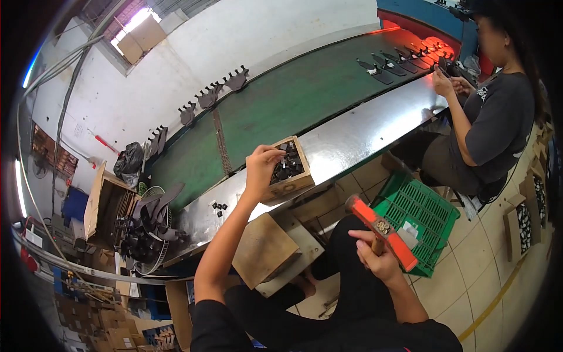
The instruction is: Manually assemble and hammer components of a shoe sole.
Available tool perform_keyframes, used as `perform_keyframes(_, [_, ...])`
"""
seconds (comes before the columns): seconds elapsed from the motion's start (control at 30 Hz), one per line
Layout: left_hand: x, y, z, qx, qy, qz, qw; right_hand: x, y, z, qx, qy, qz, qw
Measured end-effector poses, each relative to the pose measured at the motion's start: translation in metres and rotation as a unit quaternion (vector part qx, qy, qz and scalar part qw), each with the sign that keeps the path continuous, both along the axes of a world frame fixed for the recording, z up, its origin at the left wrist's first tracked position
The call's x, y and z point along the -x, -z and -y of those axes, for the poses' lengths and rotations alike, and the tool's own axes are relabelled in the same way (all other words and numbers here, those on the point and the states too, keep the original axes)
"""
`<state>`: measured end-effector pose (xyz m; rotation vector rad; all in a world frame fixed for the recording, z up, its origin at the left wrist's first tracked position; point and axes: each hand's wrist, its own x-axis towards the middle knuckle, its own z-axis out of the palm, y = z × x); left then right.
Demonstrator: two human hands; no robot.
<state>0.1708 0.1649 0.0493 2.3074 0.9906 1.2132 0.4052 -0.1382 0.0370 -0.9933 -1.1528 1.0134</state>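
Note:
My right hand [378, 258] is wrapped round the wooden handle of a hammer [368, 215] with an orange head, held above my lap. My left hand [264, 167] reaches over the near rim of a wooden box [291, 186] filled with small black parts [289, 166]. Its thumb and fingertips are pinched together just above those parts, and what is between them is too small to make out. On the metal ledge left of my forearm lie several small black pieces [220, 206]. A wooden block [265, 249] stands before my knees, below the ledge.
A green conveyor belt [281, 111] runs behind the metal ledge, with dark sandal-like pieces [206, 97] along its far edge. To the right a co-worker [498, 117] handles a piece. A green crate [425, 211] stands beside my right knee. At left is a wire basket [167, 234] of dark straps.

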Motion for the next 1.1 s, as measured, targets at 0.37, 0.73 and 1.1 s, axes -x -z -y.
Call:
perform_keyframes(0.37, [0.012,-0.089,0.216,0.298,-0.028,0.269,0.915,0.038,-0.055,-0.049,-0.037,-0.095,-0.112,0.988])
perform_keyframes(0.73, [0.043,-0.100,0.240,-0.020,-0.053,0.054,0.997,0.103,-0.068,-0.059,-0.005,-0.141,-0.147,0.979])
perform_keyframes(1.1, [0.072,-0.079,0.228,-0.104,-0.049,-0.040,0.993,0.122,-0.046,-0.070,0.059,-0.170,-0.144,0.973])
